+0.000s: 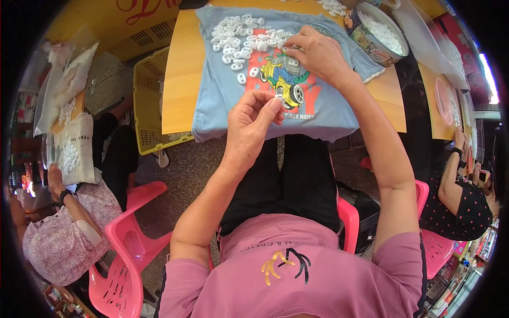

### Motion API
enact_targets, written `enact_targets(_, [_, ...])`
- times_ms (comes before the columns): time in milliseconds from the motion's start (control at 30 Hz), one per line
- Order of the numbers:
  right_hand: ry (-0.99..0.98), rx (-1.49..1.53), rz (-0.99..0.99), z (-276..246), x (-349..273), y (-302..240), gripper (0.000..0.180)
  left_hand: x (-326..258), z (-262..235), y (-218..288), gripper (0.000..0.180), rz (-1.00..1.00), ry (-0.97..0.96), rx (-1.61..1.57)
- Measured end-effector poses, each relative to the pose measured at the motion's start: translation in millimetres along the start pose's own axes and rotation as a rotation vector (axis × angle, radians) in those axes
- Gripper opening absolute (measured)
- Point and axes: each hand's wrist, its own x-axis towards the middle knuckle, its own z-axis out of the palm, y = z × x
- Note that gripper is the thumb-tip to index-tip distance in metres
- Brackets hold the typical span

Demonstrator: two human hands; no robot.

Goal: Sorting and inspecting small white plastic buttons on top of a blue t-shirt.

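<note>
Small white oval plastic pieces with two holes (231, 40) lie in a loose pile on a light blue T-shirt (214, 100) with a cartoon car print, spread over the table. In front of the print, my left hand (248, 124) is closed, thumb and forefinger pinching one small white piece (279, 98), mostly covered by the fingertips. My right hand (321, 58) reaches to the pile's right edge. Its thumb and fingers close on a white piece there, largely hidden by the fingertips.
A round tin (379, 37) filled with white pieces stands at the table's (177, 90) back right. A yellow crate (148, 106) sits left of the table. Pink plastic chairs (132, 244) flank me. One person (74, 228) works at the left, another (461, 201) at the right.
</note>
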Motion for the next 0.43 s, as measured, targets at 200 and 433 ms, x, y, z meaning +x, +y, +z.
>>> enact_targets(200, [0.008, 0.036, -0.084, -6, -5, -7, 0.018, 0, 0, 1, 0.015, 0.007, -0.007, -0.003])
enact_targets(433, [-0.126, 0.876, 0.302, -21, -38, -23, 0.019, -1, 7, 1, 0.014, 0.123, 0.068, -0.064])
